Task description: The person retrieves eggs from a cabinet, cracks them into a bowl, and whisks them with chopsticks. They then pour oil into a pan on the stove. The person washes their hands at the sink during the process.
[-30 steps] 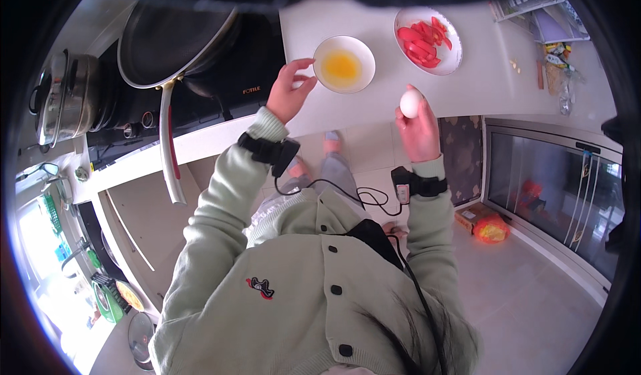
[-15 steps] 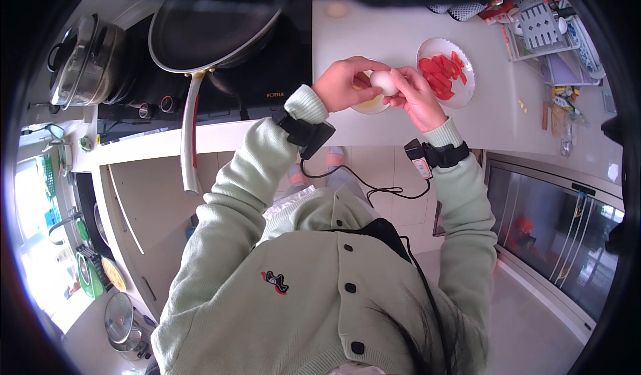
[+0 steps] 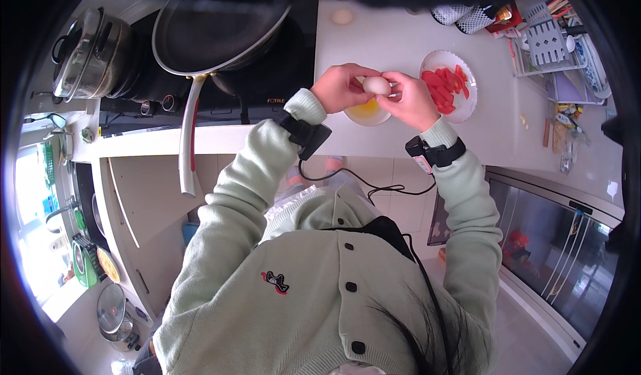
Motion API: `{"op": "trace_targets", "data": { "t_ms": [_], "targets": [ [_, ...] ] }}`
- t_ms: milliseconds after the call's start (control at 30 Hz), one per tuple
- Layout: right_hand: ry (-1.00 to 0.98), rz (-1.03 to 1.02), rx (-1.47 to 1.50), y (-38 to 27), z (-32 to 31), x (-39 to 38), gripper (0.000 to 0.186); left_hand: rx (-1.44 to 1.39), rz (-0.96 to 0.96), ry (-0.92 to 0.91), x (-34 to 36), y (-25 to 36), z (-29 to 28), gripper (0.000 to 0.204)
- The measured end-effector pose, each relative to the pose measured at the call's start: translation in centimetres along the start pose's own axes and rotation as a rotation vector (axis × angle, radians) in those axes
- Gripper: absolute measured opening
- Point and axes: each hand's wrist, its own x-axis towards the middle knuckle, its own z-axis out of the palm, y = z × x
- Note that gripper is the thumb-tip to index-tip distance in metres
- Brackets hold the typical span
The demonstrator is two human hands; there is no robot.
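A pale egg (image 3: 376, 85) is held above a small bowl (image 3: 379, 120) on the counter, pinched from both sides. My left hand (image 3: 338, 89) grips its left side with thumb and fingers. On the opposite side, my right hand (image 3: 412, 102) closes its fingertips on the same egg. Yellow raw egg (image 3: 366, 109) lies in the bowl, partly covered by my hands. Whether the shell is cracked cannot be made out. Just right of my right hand stands a scalloped white plate (image 3: 470, 109) with cut red tomato pieces (image 3: 442, 89).
A frying pan (image 3: 220, 38) sits on the black cooktop (image 3: 287, 74), its handle (image 3: 189, 141) jutting past the counter edge. Beyond it stands a lidded pot (image 3: 93, 54). Another egg (image 3: 342, 17) rests at the back of the counter. A dish rack (image 3: 544, 58) occupies the right.
My right hand has shifted slightly left and its fingers have curled more around the egg's side. The egg has turned, and more of the yellow in the bowl shows.
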Motion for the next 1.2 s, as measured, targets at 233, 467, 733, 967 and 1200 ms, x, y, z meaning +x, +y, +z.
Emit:
{"op": "trace_targets", "data": {
  "t_ms": [233, 467, 733, 967, 1200],
  "targets": [
    [0.056, -0.014, -0.052, 0.9, 0.4, 0.5, 0.035, 0.189, 0.034, 0.084, 0.7, -0.3, 1.1, 0.041],
    [0.079, -0.008, -0.019, 1.5, 0.3, 0.7, 0.036, 0.198, 0.055, 0.147, 1.3, -0.9, 2.0, 0.041],
    [0.067, -0.032, 0.022, 2.3, -0.1, 1.1, 0.039, 0.138, 0.048, 0.146, 1.7, -1.3, 2.3, 0.042],
    [0.076, -0.075, 0.015, 3.0, -0.2, 1.3, 0.042, 0.135, 0.069, 0.174, 1.7, -1.8, 2.7, 0.043],
    [0.077, -0.103, -0.006, 3.1, -0.4, 1.1, 0.043, 0.132, 0.152, 0.264, 1.6, -2.2, 3.3, 0.042]
  ]
}}
